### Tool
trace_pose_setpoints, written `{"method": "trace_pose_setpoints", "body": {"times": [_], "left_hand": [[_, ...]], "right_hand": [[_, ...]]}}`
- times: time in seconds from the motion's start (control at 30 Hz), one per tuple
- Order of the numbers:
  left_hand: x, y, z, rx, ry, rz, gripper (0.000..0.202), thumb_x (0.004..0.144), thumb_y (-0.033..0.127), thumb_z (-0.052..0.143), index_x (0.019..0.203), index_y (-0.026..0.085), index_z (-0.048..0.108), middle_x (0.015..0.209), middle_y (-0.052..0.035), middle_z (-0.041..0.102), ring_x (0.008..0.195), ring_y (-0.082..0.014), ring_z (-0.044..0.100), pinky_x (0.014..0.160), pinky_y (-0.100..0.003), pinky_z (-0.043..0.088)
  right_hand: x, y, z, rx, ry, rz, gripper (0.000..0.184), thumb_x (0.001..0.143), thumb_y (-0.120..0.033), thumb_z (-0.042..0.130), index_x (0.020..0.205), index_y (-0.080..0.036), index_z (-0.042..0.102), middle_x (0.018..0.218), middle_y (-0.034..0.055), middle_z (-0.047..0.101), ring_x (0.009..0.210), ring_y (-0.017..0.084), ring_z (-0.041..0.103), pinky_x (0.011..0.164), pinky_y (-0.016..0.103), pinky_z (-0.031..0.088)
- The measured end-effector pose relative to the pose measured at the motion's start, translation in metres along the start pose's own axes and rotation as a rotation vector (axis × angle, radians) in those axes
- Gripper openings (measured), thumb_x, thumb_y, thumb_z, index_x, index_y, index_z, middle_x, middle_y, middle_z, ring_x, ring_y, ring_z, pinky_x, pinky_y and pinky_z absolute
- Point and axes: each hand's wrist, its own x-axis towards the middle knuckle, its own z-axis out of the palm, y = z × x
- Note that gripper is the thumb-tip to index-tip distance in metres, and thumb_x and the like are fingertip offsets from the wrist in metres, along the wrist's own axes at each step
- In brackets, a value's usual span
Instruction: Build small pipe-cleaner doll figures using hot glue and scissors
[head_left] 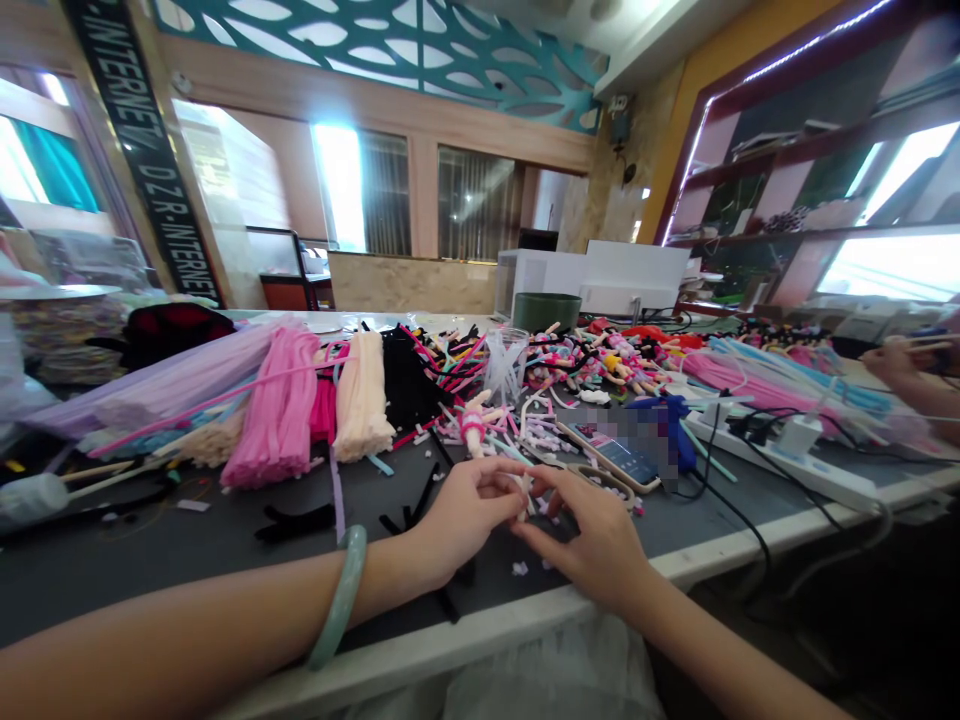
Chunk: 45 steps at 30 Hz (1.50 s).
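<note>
My left hand [465, 510] and right hand [589, 535] pinch a small pale pipe-cleaner piece [523, 497] between the fingertips above the tabletop's front edge [450, 640]; it seems light and bendable, best held close to the pinch.

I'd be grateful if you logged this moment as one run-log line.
left hand: pinches white pipe-cleaner piece | right hand: pinches same piece | nearby: phone

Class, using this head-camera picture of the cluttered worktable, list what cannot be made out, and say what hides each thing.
All in the head view:
The small pale piece: largely hidden by the left hand and right hand, and too small to make out its shape.
The phone: its screen is partly covered by a pixelated blur.
The other person's hand: what it holds is cut off by the right edge.
</note>
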Motion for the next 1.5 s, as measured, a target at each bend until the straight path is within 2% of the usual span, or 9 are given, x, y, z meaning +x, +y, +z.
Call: {"method": "trace_pose_setpoints", "body": {"times": [0.4, 0.67, 0.9, 1.1, 1.5], "left_hand": [[0.0022, -0.0014, -0.0002, 0.022, 0.024, 0.014, 0.025, 0.068, 0.013, 0.066, 0.092, 0.008, 0.063, 0.068, -0.0003, 0.06, 0.059, -0.0081, 0.054, 0.057, -0.02, 0.044], [0.0014, -0.0031, -0.0002, -0.007, 0.011, 0.019, 0.026, 0.069, 0.021, 0.069, 0.09, 0.009, 0.06, 0.074, -0.0035, 0.062, 0.062, -0.0101, 0.056, 0.061, -0.024, 0.047], [0.0022, -0.0048, -0.0011, -0.011, -0.001, -0.003, 0.024, 0.068, 0.022, 0.07, 0.084, 0.009, 0.058, 0.074, -0.0027, 0.062, 0.06, -0.0098, 0.057, 0.059, -0.024, 0.048], [0.0016, -0.0049, 0.0011, -0.007, -0.005, -0.014, 0.022, 0.069, 0.023, 0.07, 0.082, 0.011, 0.057, 0.073, -0.0018, 0.062, 0.06, -0.0093, 0.057, 0.057, -0.023, 0.048], [0.0011, -0.0018, 0.0026, -0.023, -0.024, -0.045, 0.02, 0.07, 0.023, 0.067, 0.082, 0.011, 0.055, 0.067, -0.0001, 0.06, 0.056, -0.009, 0.057, 0.055, -0.022, 0.047]], "right_hand": [[-0.0009, 0.0042, 0.0034, -0.053, 0.051, -0.101, 0.041, 0.081, -0.032, 0.063, 0.116, -0.015, 0.05, 0.086, 0.0055, 0.067, 0.067, 0.016, 0.062, 0.059, 0.027, 0.047], [-0.0057, 0.0072, 0.0065, -0.07, 0.116, -0.083, 0.04, 0.081, -0.03, 0.063, 0.116, -0.015, 0.05, 0.088, 0.0058, 0.068, 0.071, 0.017, 0.064, 0.063, 0.028, 0.048], [-0.0049, 0.0056, 0.0051, -0.056, 0.107, -0.049, 0.036, 0.082, -0.03, 0.062, 0.113, -0.016, 0.051, 0.086, 0.0035, 0.067, 0.062, 0.013, 0.061, 0.059, 0.026, 0.047], [-0.003, 0.0027, 0.0027, -0.093, 0.12, -0.07, 0.031, 0.084, -0.029, 0.059, 0.111, -0.015, 0.052, 0.077, 0.0026, 0.065, 0.062, 0.015, 0.061, 0.057, 0.026, 0.045], [-0.0031, 0.0038, 0.0042, -0.053, 0.096, -0.074, 0.029, 0.086, -0.027, 0.057, 0.112, -0.018, 0.049, 0.08, 0.0011, 0.065, 0.06, 0.013, 0.06, 0.058, 0.026, 0.045]]}}
